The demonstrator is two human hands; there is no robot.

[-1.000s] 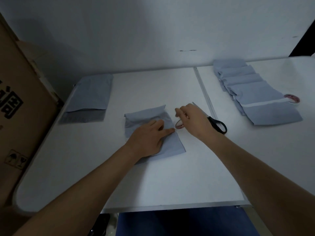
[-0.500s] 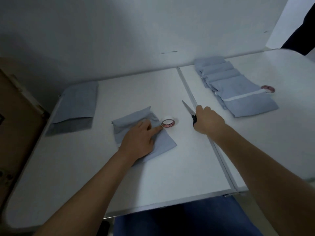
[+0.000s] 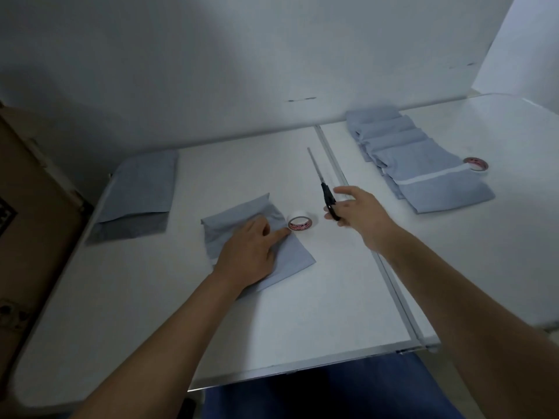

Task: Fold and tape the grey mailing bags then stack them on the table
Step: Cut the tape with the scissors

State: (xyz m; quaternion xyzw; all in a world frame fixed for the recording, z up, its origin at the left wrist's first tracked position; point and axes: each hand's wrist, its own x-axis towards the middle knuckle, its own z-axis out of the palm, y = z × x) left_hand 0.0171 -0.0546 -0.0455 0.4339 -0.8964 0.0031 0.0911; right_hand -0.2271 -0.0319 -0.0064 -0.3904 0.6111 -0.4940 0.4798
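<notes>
A folded grey mailing bag (image 3: 290, 255) lies in the middle of the white table (image 3: 302, 313). My left hand (image 3: 248, 252) presses flat on it, index finger stretched toward a red-and-white tape roll (image 3: 299, 223) that stands just off the bag's right corner. To the right, my right hand (image 3: 360, 213) grips the black handle of the scissors (image 3: 317, 169), whose blades point away from me. Several grey bags (image 3: 423, 164) lie overlapped in a row at the back right. A flat grey bag pile (image 3: 142, 189) sits at the back left.
A second tape roll (image 3: 475, 163) lies beside the row of bags at the right. A metal seam (image 3: 363, 237) runs between the two table halves. A brown cardboard box (image 3: 27, 237) stands against the table's left edge. A wall closes off the back.
My right hand let go of the tape roll, moved right and took the scissors by the handle. The left hand stayed pressed on the folded bag.
</notes>
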